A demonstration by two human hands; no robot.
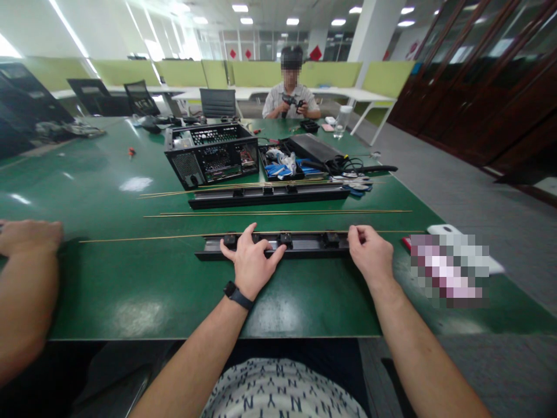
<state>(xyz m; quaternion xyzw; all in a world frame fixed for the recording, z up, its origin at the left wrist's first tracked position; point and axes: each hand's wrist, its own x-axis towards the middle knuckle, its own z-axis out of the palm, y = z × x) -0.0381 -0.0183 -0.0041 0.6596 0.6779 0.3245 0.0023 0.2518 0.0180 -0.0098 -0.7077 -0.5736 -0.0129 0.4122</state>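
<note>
In front of me a long black rail (304,252) with a channel lies across the green table. Black blocks (329,239) sit along its channel. A thin brass-coloured rod (143,238) runs along the rail's far edge and sticks out past both ends. My left hand (252,261), with a dark band at the wrist, rests over the rail's left half. Its fingers are spread, with thumb and fingertips by the blocks and rod. At the rail's right end, my right hand (369,252) has thumb and forefinger pinched together on the rod; the fingertips partly cover the grip.
Two loose rods (278,213) and a second black rail (270,199) lie beyond. Farther back stand an open computer case (213,154) and a tray of gloves (281,165). Another person's arm (30,278) is at left; a person (290,98) sits opposite. A white object (440,229) lies right.
</note>
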